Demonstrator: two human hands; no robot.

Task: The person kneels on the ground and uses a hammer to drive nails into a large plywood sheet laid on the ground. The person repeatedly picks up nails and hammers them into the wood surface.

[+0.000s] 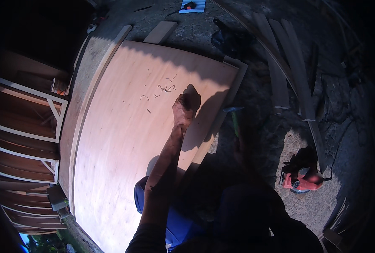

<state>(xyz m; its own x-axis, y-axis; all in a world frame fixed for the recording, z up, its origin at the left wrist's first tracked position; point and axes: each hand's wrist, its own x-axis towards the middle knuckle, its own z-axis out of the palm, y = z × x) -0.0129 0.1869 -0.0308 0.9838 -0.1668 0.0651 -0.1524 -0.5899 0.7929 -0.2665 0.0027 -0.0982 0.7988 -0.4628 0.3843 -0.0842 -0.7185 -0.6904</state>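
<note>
The left hand (185, 106) rests on the plywood sheet (124, 139), knuckles up, with the fingers curled together toward the surface. Whether anything is pinched under them cannot be determined, because the fingertips are hidden beneath the hand. The forearm runs back from the hand toward the lower edge of the view, across the near part of the sheet.

The right hand (239, 145) sits to the right of the left hand, beyond the sheet's right edge and in deep shadow. It is closed around the handle of a hammer (234, 117) — the head points up and away from the hand, above the ground just off the sheet's edge.

The plywood sheet is a large, pale reddish panel lying flat. It extends well away from the left hand to the left and toward the lower edge of the view. A scatter of small nails (164, 89) lies loose on the sheet just ahead and to the left of the left hand, with a few strays farther left.

Beyond the right hand, several long grey boards (286, 67) lie on the ground. To the lower right of the right hand, well apart, a red power tool (301, 181) sits on the concrete. Far to the left of the left hand, past the sheet, stands a white-edged wooden frame (23, 139).
</note>
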